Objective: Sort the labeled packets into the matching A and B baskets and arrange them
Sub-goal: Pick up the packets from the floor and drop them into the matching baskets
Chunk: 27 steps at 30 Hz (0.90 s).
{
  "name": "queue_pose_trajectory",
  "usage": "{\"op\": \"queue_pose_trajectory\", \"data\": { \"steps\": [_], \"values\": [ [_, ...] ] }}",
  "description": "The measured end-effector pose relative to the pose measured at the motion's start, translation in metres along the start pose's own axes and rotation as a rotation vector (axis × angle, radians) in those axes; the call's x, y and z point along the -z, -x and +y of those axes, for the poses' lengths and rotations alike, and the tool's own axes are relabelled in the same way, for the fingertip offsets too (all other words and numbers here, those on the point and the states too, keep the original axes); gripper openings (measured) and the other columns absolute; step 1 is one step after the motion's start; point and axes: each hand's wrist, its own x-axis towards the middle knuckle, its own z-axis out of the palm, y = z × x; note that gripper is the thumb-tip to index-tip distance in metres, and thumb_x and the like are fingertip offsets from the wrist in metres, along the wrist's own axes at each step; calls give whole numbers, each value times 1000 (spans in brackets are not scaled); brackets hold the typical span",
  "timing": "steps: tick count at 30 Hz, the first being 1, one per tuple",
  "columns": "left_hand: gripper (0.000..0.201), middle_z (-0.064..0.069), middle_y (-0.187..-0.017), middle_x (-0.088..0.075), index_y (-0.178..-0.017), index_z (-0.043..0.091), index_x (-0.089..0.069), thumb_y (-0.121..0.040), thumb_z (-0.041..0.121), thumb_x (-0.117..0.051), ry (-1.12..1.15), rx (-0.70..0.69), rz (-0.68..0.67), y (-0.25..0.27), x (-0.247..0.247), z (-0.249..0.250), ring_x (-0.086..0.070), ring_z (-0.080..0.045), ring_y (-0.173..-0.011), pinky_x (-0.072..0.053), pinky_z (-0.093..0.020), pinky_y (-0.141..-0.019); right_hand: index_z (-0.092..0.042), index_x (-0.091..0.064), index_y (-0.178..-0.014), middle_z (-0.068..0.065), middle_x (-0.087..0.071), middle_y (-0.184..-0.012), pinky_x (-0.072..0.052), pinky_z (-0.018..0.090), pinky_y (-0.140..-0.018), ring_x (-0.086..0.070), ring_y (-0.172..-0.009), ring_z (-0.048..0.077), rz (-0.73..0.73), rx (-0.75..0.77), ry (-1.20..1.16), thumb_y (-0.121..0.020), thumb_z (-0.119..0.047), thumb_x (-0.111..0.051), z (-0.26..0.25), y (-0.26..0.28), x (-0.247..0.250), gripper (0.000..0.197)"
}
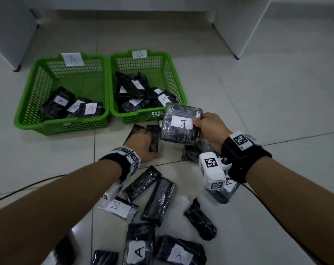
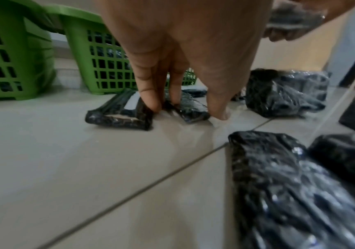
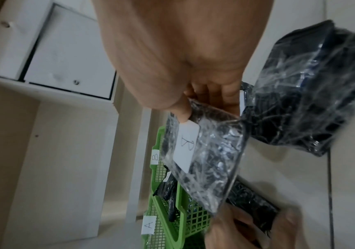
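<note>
Two green baskets stand side by side on the tiled floor, basket A (image 1: 24,119) on the left and basket B (image 1: 181,96) on the right, each holding black packets. My right hand (image 1: 210,127) pinches a black packet labelled B (image 1: 181,124) in the air just in front of basket B; thumb and fingers (image 3: 204,107) grip its edge (image 3: 210,160). My left hand (image 1: 143,146) reaches down to a narrow black packet (image 1: 154,136) on the floor, which sits between its fingers and thumb (image 2: 185,107). Another packet (image 2: 118,114) lies against it on the left.
Loose black packets lie on the floor near me, one labelled B (image 1: 118,207) and two labelled A (image 1: 139,251) (image 1: 178,255). One more packet (image 1: 196,150) lies under my right wrist. White cabinets (image 1: 248,25) stand behind the baskets. A black cable (image 1: 28,186) crosses the floor at left.
</note>
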Motion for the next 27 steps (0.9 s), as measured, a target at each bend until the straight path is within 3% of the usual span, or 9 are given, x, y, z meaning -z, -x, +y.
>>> {"op": "queue_pose_trajectory", "data": {
  "steps": [3, 6, 11, 16, 18, 20, 22, 24, 27],
  "values": [
    [81, -19, -124, -51, -131, 4, -39, -77, 55, -72, 3, 46, -1, -2, -2, 12, -59, -39, -107, -50, -41, -83, -9, -68, -92, 16, -75, -100, -57, 61, -88, -72, -97, 38, -14, -26, -160, -90, -16, -63, 4, 0, -1, 8],
    [60, -21, -115, -61, -129, 3, -40, -84, 35, -64, 109, 79, 37, -1, 6, 15, -62, -40, -101, -48, -37, -74, -14, -69, -94, 9, -76, -101, -56, 58, -92, -72, -97, 32, 10, -41, -214, -80, -26, -64, 7, -3, -2, 20],
    [20, -14, -90, -70, -108, 13, -63, -94, 12, -48, 754, 240, 100, 15, 25, -16, -70, -33, -77, -58, -37, -63, -14, -67, -91, 9, -73, -97, -56, 48, -88, -68, -88, 26, 74, -18, -341, -97, -13, -56, -2, 1, -12, 13],
    [25, -17, -84, -68, -95, 12, -67, -95, 0, -44, 1117, 318, 222, 39, 51, -54, -62, -28, -64, -53, -34, -58, -14, -73, -87, 11, -76, -103, -55, 57, -94, -71, -97, 31, 80, 38, -395, -76, -26, -61, -15, 0, -39, 20],
    [25, -17, -78, -67, -102, 5, -66, -94, -4, -44, 1146, 305, 296, 45, 62, -69, -61, -26, -60, -50, -32, -54, -4, -69, -103, 18, -72, -104, -53, 59, -96, -67, -94, 27, 63, 41, -436, -85, -19, -62, -25, 5, -54, 25],
    [25, -17, -79, -69, -114, 2, -62, -94, -4, -47, 1135, 281, 378, 48, 72, -82, -62, -26, -59, -51, -32, -54, -2, -66, -106, 24, -71, -108, -54, 58, -95, -66, -90, 27, 72, 33, -465, -94, -12, -59, -31, 9, -66, 18],
    [30, -14, -89, -72, -123, 13, -56, -94, 4, -56, 1077, 251, 449, 46, 81, -94, -67, -27, -67, -55, -35, -59, -10, -68, -98, 14, -74, -101, -55, 59, -93, -70, -93, 30, 88, 4, -533, -93, -7, -61, -34, 9, -78, 9],
    [31, -5, -88, -73, -120, 30, -52, -95, 14, -59, 962, 200, 485, 38, 94, -101, -68, -27, -70, -55, -39, -62, -16, -64, -105, 11, -73, -104, -56, 59, -91, -70, -98, 31, 120, 7, -553, -85, -10, -66, -35, 8, -88, 21],
    [25, -1, -90, -73, -114, 35, -61, -98, 16, -55, 838, 119, 517, 11, 112, -99, -64, -24, -69, -48, -31, -57, -32, -53, -125, 4, -71, -103, -61, 34, -78, -71, -88, 19, 191, 91, -519, -88, -6, -66, -30, 5, -89, 46]
  ]
}}
